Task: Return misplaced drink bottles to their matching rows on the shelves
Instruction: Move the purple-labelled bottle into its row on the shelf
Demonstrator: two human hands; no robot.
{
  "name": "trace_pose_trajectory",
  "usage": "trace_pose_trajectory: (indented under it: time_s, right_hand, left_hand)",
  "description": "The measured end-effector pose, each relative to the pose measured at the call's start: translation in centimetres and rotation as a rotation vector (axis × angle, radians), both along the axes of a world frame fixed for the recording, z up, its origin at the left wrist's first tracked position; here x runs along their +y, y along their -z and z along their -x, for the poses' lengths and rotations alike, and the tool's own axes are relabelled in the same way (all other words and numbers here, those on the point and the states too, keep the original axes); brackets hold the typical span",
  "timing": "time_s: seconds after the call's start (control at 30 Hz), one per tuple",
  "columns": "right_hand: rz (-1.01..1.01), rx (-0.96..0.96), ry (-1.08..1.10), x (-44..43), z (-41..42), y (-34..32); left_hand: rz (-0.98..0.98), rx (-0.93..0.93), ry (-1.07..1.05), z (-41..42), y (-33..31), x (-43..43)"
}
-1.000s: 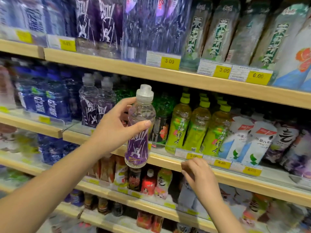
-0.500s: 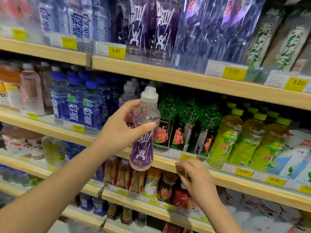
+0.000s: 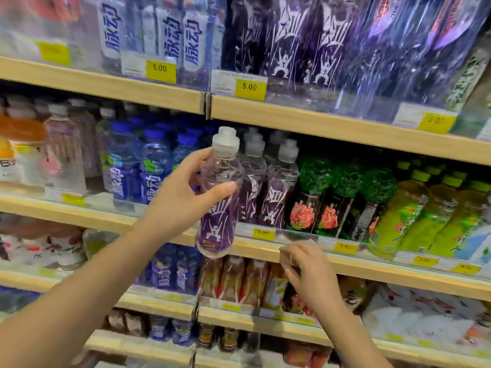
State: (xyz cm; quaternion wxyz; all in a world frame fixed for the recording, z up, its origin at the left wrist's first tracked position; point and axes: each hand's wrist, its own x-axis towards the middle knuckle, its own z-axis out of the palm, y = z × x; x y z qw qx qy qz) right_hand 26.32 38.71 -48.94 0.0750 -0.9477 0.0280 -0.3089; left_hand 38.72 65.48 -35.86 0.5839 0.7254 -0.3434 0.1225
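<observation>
purple bottle (image 3: 215, 229) — upright, in left grip (image 3: 175, 203)

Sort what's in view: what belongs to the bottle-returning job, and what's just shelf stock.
Job:
- left hand, gripping the purple bottle
- purple row, just right of that bottle

Just there:
- blue bottles
- green bottles
- yellow-green bottles
- price tags
- right hand, by the shelf edge, holding no bottle
</observation>
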Motion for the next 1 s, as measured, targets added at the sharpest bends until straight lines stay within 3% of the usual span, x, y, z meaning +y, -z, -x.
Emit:
trace_pose_trajectory:
  time_s: [1.0]
  right_hand:
    - [-0.082,-0.018,0.004,2.2,-2.4,1.7]
  left_hand:
    - [0.010,-0.043,-0.036,-5.5,0.0,-0.9]
